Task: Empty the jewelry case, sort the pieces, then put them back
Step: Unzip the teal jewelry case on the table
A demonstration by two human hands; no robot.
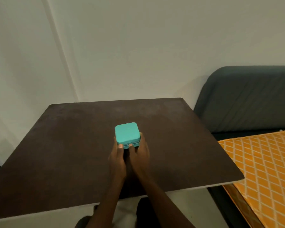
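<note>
A small turquoise jewelry case [127,133] with rounded corners stands closed in the middle of a dark brown table [72,145]. A zip seam runs around its side. My left hand [117,159] grips the case's near left corner, thumb on the front edge. My right hand [140,155] grips the near right side, thumb on the front by the zip and fingers along the right wall. No jewelry is visible; the inside of the case is hidden.
A white wall runs behind the table and on the left. A grey sofa back [245,99] stands to the right, with an orange diamond-patterned cloth [262,170] beside the table's right edge.
</note>
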